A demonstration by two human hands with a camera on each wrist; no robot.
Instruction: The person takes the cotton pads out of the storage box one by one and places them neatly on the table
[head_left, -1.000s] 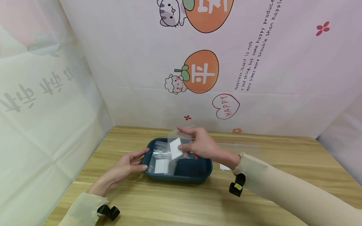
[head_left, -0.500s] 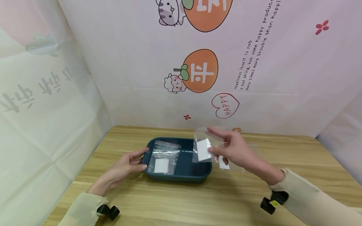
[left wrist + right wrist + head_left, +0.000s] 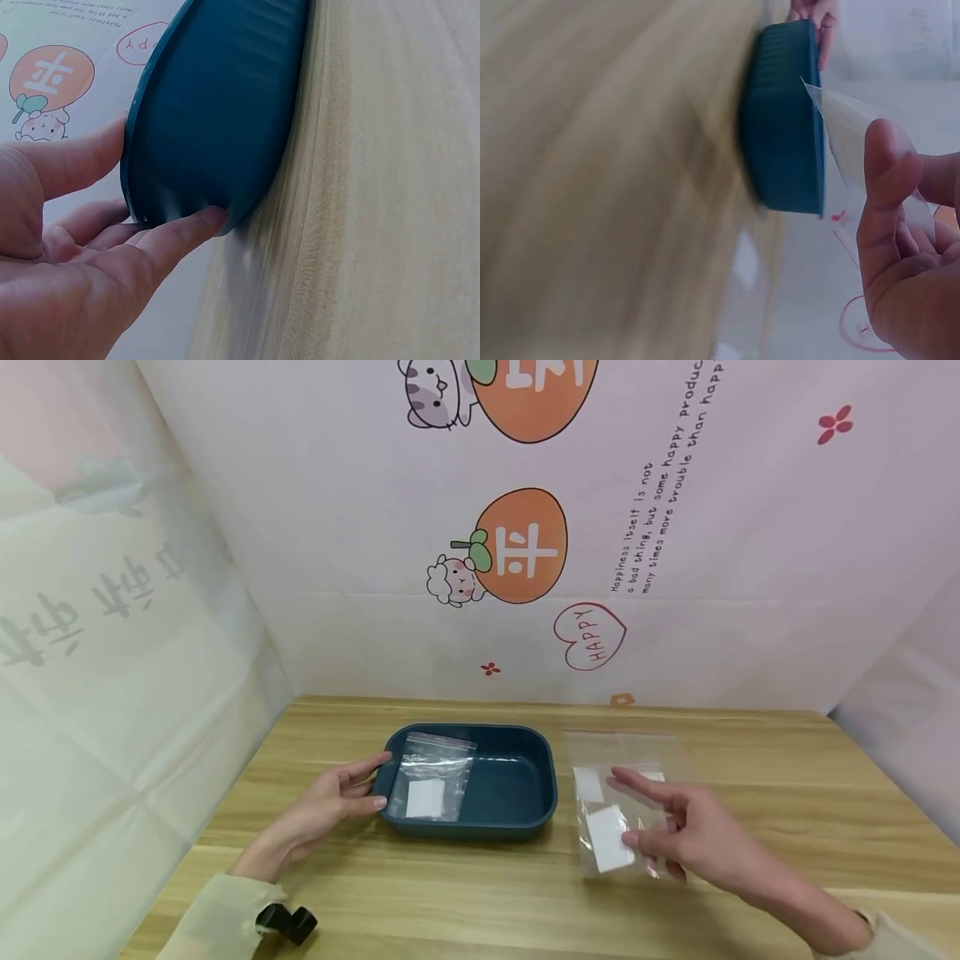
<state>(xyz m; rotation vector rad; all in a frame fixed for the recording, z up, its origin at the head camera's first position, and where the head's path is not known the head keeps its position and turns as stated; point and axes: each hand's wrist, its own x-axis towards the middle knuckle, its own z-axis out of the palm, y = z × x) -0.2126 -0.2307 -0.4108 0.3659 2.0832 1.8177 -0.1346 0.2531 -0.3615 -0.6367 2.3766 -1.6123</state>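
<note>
My left hand (image 3: 326,810) grips the left end of a dark blue-green rectangular tray (image 3: 510,785), its thumb and fingertips against that end. Inside the tray's left part lies a clear zip bag (image 3: 437,764) with a white square on it. In the left wrist view, the fingers lie along the tray's end wall (image 3: 202,135). To the right of the tray, my right hand (image 3: 697,835) pinches another clear plastic bag (image 3: 609,839), also bearing a white square. The right wrist view shows this bag (image 3: 847,131) standing out from between thumb and fingers.
Clear bags (image 3: 618,745) with white squares lie on the wooden table (image 3: 465,893) under and behind my right hand; overlap hides how many. A printed cloth (image 3: 375,643) hangs along the table's back edge, with another at the left.
My right hand has carried the bag from above the tray rightward and toward me, over the bags on the table. The left hand stays on the tray. The view has shifted slightly.
</note>
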